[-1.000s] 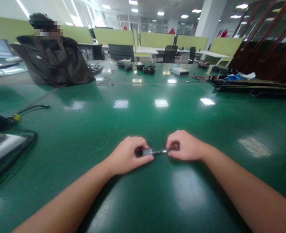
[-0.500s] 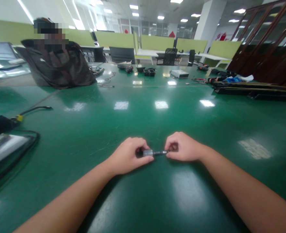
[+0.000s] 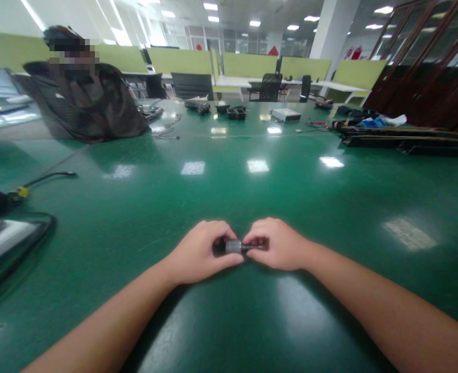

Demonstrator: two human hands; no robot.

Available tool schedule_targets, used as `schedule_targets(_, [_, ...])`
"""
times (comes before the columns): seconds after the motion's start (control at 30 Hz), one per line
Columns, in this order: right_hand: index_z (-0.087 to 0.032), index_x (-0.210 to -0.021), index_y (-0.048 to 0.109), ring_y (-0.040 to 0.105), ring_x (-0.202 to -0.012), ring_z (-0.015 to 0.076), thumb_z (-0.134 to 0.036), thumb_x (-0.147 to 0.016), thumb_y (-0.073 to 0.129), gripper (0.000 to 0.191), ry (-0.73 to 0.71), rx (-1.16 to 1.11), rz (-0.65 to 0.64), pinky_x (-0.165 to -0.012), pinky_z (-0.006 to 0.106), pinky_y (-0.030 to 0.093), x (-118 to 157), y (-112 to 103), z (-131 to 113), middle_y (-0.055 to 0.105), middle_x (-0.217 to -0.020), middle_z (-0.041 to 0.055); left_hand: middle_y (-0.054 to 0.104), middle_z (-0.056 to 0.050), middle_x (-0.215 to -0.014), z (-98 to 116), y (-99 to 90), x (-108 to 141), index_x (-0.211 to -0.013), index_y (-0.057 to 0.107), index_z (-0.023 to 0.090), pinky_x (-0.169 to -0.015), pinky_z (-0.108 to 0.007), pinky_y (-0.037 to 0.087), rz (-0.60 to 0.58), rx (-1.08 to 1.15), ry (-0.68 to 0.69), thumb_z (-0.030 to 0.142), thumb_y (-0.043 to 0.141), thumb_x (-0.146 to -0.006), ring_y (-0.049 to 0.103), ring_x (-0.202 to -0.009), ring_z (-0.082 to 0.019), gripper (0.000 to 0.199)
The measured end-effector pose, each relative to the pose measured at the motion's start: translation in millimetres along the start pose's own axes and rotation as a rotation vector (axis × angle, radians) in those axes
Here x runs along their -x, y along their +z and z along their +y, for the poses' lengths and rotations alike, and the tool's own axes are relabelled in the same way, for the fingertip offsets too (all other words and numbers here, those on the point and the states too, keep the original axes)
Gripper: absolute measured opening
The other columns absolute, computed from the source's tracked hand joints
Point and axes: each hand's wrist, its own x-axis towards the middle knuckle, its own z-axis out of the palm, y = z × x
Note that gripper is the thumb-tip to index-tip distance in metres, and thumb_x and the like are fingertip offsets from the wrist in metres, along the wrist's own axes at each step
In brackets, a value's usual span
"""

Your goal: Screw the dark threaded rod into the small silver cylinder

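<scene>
Over the green tabletop (image 3: 221, 186), both hands meet on a small screwdriver-like object (image 3: 234, 247) that lies level between them. It has a grey cylindrical body, a black left end and a thin dark shaft pointing right. My left hand (image 3: 198, 255) is closed around the body, thumb in front and fingers behind. My right hand (image 3: 281, 246) pinches the shaft close to the body with thumb and fingertips. The shaft's far end is partly hidden inside the right hand's fingers.
Left are a black cable (image 3: 52, 225) and a black connector with a yellow band (image 3: 22, 192). A dark bag (image 3: 97, 114) stands behind them, with a person beyond. A grey box (image 3: 286, 114) sits at the back; long black strips (image 3: 411, 140) lie at the far right.
My right hand has slid left along the shaft and is now close to the grey body. The left hand keeps its grip and has shifted slightly left.
</scene>
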Motion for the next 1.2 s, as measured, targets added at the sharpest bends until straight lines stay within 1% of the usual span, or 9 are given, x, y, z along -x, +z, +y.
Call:
schedule_targets(0.1, [-0.018, -0.09, 0.075, 0.06, -0.071, 0.014, -0.018, -0.081, 0.073, 0.01, -0.005, 0.014, -0.005, -0.073, 0.028, 0.044, -0.5, 0.4, 0.1, 0.068, -0.078, 0.0006, 0.071, 0.0, -0.085, 1.4, -1.1, -0.2, -0.096, 0.071, 0.021, -0.072, -0.029, 0.042, 0.001, 0.014, -0.007, 0.046, 0.07, -0.089, 0.063, -0.074, -0.017, 0.026])
schedule_targets(0.3, [-0.018, -0.092, 0.074, 0.064, -0.081, 0.0178, -0.021, -0.082, 0.073, 0.011, -0.037, 0.049, -0.003, -0.079, 0.03, 0.045, 0.2, 0.8, -1.5, 0.072, -0.085, 0.0029, 0.071, 0.0, -0.083, 1.4, 0.0, -0.5, -0.092, 0.071, 0.021, -0.07, -0.028, 0.042, -0.002, 0.025, -0.027, 0.044, 0.073, -0.087, 0.063, -0.073, -0.016, 0.024])
schedule_targets(0.57, [-0.017, -0.091, 0.074, 0.063, -0.08, 0.017, -0.022, -0.083, 0.073, 0.009, -0.048, 0.036, 0.028, -0.076, 0.029, 0.045, 0.4, 2.5, 0.2, 0.071, -0.085, 0.0034, 0.069, 0.001, -0.081, 2.0, 0.1, -1.9, -0.09, 0.071, 0.02, -0.07, -0.029, 0.041, -0.01, 0.024, -0.058, 0.045, 0.073, -0.086, 0.062, -0.071, -0.016, 0.025])
schedule_targets(1.0, [-0.016, -0.084, 0.071, 0.058, -0.071, 0.0143, -0.015, -0.077, 0.073, 0.006, -0.023, 0.027, 0.05, -0.07, 0.027, 0.043, 0.5, 2.3, -0.4, 0.065, -0.076, 0.0007, 0.069, 0.001, -0.082, 0.6, 0.8, -1.1, -0.091, 0.071, 0.021, -0.069, -0.028, 0.041, -0.011, 0.025, -0.046, 0.046, 0.073, -0.087, 0.062, -0.071, -0.016, 0.025])
schedule_targets(1.2, [-0.017, -0.081, 0.07, 0.058, -0.069, 0.0139, -0.014, -0.076, 0.072, 0.006, -0.008, 0.012, 0.037, -0.069, 0.026, 0.042, 1.9, 1.0, 1.4, 0.065, -0.074, 0.0004, 0.07, 0.001, -0.084, -0.6, 1.0, -0.7, -0.092, 0.071, 0.022, -0.07, -0.029, 0.041, -0.017, 0.024, -0.047, 0.048, 0.072, -0.088, 0.062, -0.073, -0.016, 0.026])
